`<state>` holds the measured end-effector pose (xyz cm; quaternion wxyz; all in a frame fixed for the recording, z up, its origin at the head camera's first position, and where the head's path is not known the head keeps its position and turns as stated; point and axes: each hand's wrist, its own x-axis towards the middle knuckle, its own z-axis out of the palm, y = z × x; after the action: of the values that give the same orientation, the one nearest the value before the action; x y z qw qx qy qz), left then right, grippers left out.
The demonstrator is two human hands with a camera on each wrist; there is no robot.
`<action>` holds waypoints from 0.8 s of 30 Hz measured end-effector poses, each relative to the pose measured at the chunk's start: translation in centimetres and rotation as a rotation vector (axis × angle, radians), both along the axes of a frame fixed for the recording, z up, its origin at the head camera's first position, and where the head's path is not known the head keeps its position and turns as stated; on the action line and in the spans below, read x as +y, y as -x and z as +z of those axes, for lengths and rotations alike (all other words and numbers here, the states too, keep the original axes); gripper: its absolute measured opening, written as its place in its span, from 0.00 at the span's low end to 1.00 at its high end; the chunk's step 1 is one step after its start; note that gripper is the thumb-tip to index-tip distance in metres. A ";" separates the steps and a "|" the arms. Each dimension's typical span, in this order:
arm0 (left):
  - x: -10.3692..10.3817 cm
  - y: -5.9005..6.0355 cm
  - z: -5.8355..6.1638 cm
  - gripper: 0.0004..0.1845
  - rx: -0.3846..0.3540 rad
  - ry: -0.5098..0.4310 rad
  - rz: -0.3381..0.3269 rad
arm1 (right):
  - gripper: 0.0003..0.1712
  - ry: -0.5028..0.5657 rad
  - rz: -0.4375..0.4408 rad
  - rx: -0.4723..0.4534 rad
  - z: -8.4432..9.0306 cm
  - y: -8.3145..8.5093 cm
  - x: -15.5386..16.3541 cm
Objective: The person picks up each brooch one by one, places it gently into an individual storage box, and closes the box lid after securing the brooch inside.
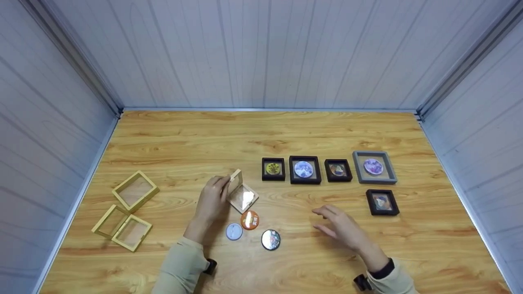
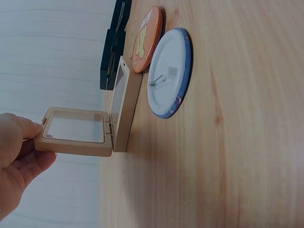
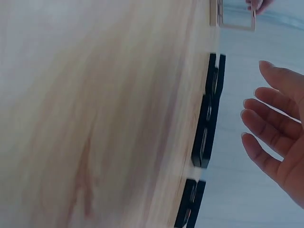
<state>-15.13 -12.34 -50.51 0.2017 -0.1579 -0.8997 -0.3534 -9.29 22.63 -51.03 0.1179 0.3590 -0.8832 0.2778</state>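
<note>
Left hand [image 1: 212, 198] pinches the open case [image 1: 242, 194] lid up; right hand [image 1: 341, 226] hovers spread, empty. Next probably: a badge [image 1: 249, 220] just below the case goes in

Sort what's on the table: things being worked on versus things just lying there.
In hand: left hand holding open beige case; right hand; orange badge; white-backed badge; dark badge.
Lying about: filled frames; empty yellow cases.

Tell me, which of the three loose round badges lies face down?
The white badge nearest the left hand: its pin back faces up, while the orange badge and dark badge show pictures.
</note>
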 end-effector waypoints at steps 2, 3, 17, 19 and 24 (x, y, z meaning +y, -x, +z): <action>0.0 0.0 0.0 0.10 0.004 0.001 0.000 | 0.22 -0.011 0.023 0.019 -0.1 -0.1 -0.7; 0.0 0.0 0.0 0.10 0.005 0.001 0.000 | 0.23 -0.013 0.036 0.029 -0.2 -0.1 -1.0; 0.1 0.0 0.0 0.10 0.006 0.004 -0.001 | 0.27 -0.142 0.168 0.016 -0.6 -0.4 -4.9; 0.0 0.0 0.0 0.10 0.012 0.010 -0.003 | 0.26 -0.160 0.180 0.017 -0.7 -0.5 -5.3; 0.0 -0.1 0.2 0.10 0.006 0.020 -0.004 | 0.27 -0.195 0.203 -0.023 -1.0 -0.6 -6.3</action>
<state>-15.04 -12.31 -50.36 0.2022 -0.1629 -0.9023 -0.3442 -8.67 16.37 -52.00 0.0435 0.4531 -0.8664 0.2053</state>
